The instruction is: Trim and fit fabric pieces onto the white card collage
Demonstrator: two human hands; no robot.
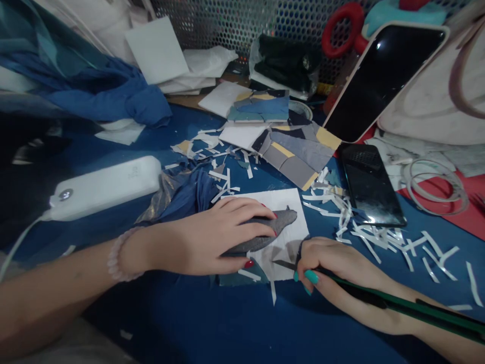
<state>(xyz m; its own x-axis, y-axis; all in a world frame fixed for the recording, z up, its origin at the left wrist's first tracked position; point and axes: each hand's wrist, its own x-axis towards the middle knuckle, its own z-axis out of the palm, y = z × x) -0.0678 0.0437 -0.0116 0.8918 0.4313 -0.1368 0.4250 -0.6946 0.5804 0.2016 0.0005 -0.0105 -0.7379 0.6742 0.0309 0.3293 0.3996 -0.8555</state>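
My left hand [235,230] lies flat with its fingers stretched over a grey, leaf-shaped piece of cloth [286,222], pressing it onto a white square sheet [293,202]. The cloth's pointed end shows beyond my fingertips; the part under my palm is hidden. My right hand [326,268] is closed around a craft knife [359,290] with a long dark green handle. Its thin pointed blade [284,264] is just above or on the sheet, close to the cloth's lower edge; contact is unclear. A narrow white strip [273,292] hangs below the sheet's lower edge.
Patchwork panels [293,151] lie behind the sheet, with paper scraps [379,235] scattered around. A power bank [108,187] and blue cloth [185,189] are at left. A flat phone [373,184], propped phone [386,76] and coiled cable [435,187] are at right.
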